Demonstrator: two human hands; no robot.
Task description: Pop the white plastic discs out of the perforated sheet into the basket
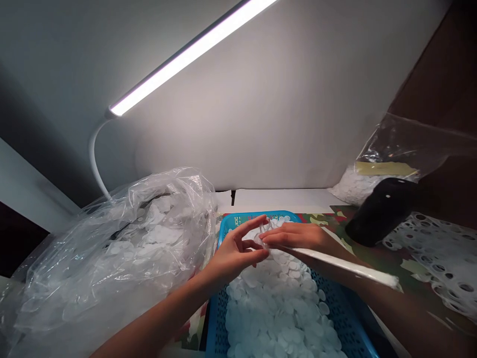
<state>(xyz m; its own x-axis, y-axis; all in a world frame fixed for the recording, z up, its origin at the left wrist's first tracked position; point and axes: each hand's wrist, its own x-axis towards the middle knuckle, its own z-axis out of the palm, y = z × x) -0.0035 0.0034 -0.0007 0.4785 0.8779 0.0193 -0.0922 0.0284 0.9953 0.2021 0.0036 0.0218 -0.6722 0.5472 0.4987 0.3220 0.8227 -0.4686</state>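
Note:
My left hand (236, 251) and my right hand (298, 237) meet above a blue plastic basket (219, 323). Between their fingertips is a small, crumpled piece of clear film (264, 234), which both hands pinch. A long white strip (345, 264) runs from under my right hand out past the wrist, and its near end is hidden. The basket is heaped with flat white paper-like discs (278, 313), and my hands hover just over them. Part of the basket's far rim is hidden behind my fingers.
A large clear plastic bag of white discs (112, 243) bulges to the left of the basket. To the right lie a black cylindrical object (380, 211), a white sheet punched with holes (436, 258) and a smaller bag (387, 159). An LED desk lamp (186, 59) arches overhead.

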